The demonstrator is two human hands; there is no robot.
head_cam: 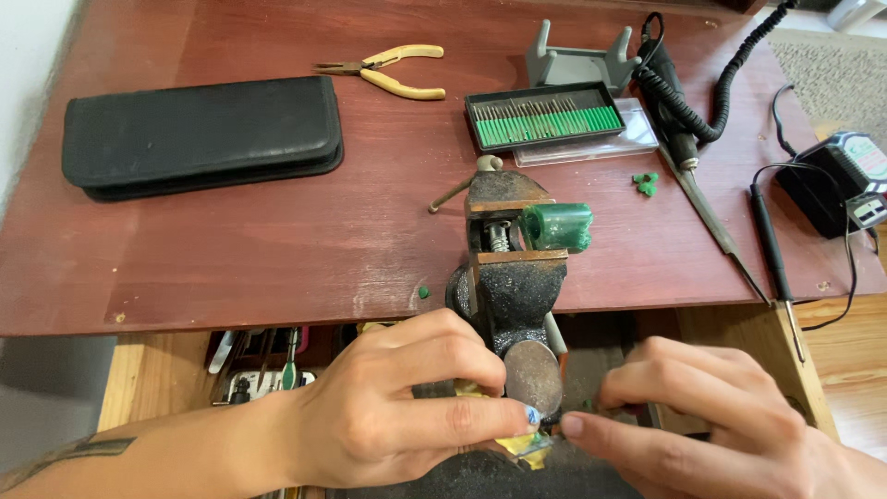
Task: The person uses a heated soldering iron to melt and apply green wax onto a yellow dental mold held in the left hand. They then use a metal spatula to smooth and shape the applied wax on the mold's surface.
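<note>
Down at the desk's front edge (277,314), both hands are pinching around the bench vise's (511,277) round handle end (533,374). The left hand (397,411) is gripping a yellow scrap (522,446) just below the disc; the right hand (711,420) is pressing its fingertips together beside it. A green wax tube (557,226) is sitting clamped, its axis running left-right, farther away, with open desktop leftward.

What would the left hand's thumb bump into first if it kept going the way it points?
Probably the right hand: the left hand has its thumb pointing right, almost tip to tip with a right fingertip, below the vise. Depth is unclear.
</note>
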